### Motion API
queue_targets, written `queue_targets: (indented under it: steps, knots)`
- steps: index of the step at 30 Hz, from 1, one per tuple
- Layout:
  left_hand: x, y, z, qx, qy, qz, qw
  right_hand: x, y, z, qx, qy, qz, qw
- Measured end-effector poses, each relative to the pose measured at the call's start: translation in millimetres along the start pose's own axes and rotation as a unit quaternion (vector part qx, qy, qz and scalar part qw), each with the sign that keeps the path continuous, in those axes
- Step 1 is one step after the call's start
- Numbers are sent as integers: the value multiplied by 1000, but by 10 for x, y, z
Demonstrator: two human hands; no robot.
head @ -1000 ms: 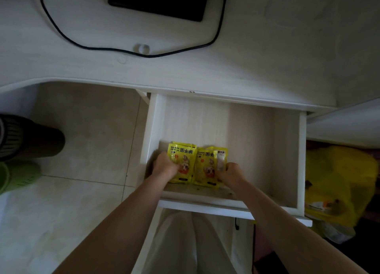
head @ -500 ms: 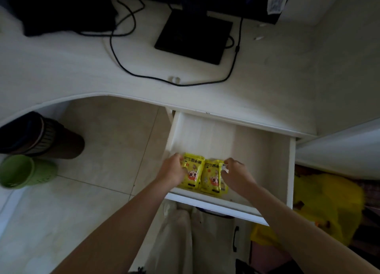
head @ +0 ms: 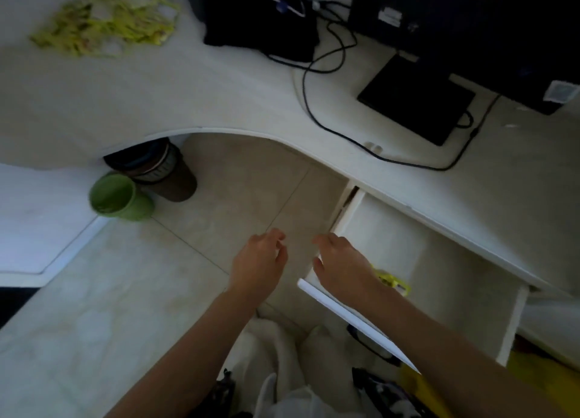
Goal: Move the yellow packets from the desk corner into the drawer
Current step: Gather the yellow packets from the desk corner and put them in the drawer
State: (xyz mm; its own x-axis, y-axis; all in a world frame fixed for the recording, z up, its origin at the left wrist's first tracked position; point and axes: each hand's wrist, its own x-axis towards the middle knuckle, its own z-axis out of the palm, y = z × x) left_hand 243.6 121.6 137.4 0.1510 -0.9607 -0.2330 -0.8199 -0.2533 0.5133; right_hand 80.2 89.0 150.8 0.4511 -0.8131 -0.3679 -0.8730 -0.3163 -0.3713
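In the head view, the white drawer (head: pixel 445 260) is seen pulled out from under the table (head: pixel 219 103) at the right, and the yellow packets (head: pixel 390 281) are seen lying inside it near its front left corner, largely hidden behind the right wrist. The left hand (head: pixel 259 262) is held above the tiled floor (head: pixel 157 292), just left of the drawer, with its fingers loosely spread and nothing in it. The right hand (head: pixel 340 264) is held over the drawer's left front corner, its fingers relaxed and wide, nothing being gripped; whether it touches the drawer wall cannot be told. The two hands are close beside each other but apart. On the far left corner of the table a blurred heap of further yellow packets (head: pixel 106 16) is seen. A black monitor (head: pixel 470 25) with its flat base and black cables (head: pixel 314 103) is placed on the far right of the table. A green bin (head: pixel 117 198) and a dark bin (head: pixel 163 173) are set on the floor under the table edge, touching each other.
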Motion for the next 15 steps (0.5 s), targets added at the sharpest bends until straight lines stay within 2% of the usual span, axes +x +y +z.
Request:
queue_targets:
  steps: [5,15]
  knots:
    - [-80,-494,-448,27,54,-32,998,344,-643,22,-32,-19,-70,997]
    - [196,-1657,-1368,73,104,-42,991,1297,-1882,29,-49,-17,-118,992]
